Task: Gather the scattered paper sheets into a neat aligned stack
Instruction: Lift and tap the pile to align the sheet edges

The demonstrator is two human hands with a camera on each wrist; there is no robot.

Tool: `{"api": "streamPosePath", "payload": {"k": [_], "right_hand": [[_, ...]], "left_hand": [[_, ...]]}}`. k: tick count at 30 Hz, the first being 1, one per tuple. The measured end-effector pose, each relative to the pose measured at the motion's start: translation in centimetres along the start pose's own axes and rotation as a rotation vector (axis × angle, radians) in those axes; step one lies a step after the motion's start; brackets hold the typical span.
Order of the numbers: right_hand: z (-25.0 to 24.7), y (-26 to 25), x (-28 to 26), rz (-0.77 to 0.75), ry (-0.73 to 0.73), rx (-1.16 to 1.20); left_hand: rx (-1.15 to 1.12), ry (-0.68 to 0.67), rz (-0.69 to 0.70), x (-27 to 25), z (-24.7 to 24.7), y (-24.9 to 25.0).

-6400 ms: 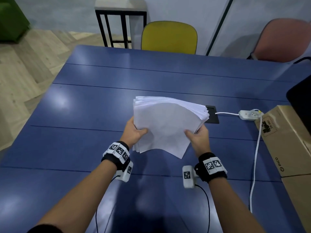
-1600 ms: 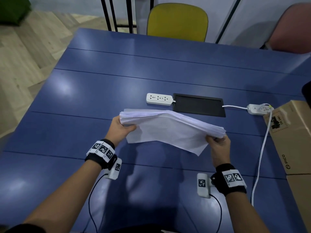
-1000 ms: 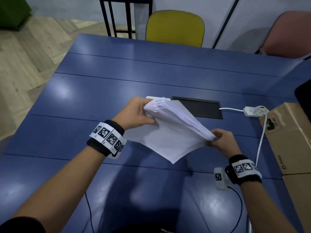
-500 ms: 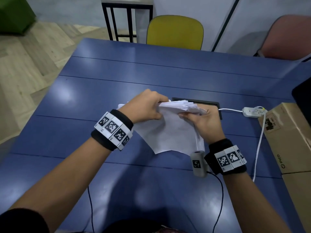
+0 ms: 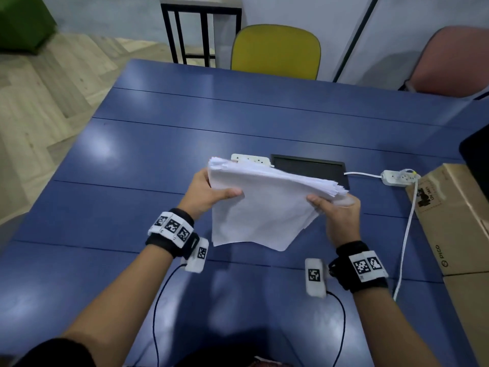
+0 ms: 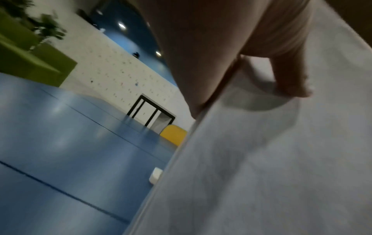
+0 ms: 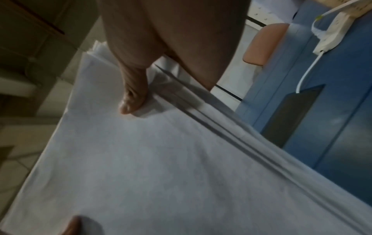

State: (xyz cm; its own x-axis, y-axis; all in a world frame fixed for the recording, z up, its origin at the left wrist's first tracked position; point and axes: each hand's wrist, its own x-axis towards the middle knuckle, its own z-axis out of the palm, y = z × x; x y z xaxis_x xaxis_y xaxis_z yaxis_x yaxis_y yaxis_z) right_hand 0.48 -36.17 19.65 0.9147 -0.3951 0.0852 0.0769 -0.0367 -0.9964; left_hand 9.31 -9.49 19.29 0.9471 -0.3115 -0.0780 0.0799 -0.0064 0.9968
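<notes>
Holding stack (image 5: 264,205) above tabletop (image 5: 158,160), near edge drooping | left hand (image 5: 205,196) grips left end, thumb on top | right hand (image 5: 341,215) grips right end | sheet edges fanned, unaligned | box (image 5: 455,215) at right reads "PICO" | power strip (image 5: 399,177) beside box

The paper sheets (image 5: 264,205) are plain white, the surface (image 5: 185,133) is dark blue, the two chairs are yellow (image 5: 276,53) and pink (image 5: 449,64), and the wristbands (image 5: 172,230) carry black-and-white square markers.
</notes>
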Motion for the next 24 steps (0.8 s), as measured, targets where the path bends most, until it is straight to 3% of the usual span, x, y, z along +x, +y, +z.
{"api": "streamPosePath", "payload": {"k": [4,12,21,24], "right_hand": [[-0.1,1.6,-0.5,0.047,-0.018,-0.06],[-0.4,3.7,-0.8,0.071,0.044,0.039],[2.1,-1.7,0.5,-0.127,0.195,-0.054],[2.7,-2.6,0.0,-0.205,0.227,-0.115]], "left_hand": [[0.029,0.019,0.042,-0.6,0.9,-1.8],[0.084,-0.023,0.063,-0.3,1.0,-1.6],[-0.145,0.388,0.251,0.5,4.1,1.1],[-0.132,0.428,0.346,0.5,4.4,1.7]]}}
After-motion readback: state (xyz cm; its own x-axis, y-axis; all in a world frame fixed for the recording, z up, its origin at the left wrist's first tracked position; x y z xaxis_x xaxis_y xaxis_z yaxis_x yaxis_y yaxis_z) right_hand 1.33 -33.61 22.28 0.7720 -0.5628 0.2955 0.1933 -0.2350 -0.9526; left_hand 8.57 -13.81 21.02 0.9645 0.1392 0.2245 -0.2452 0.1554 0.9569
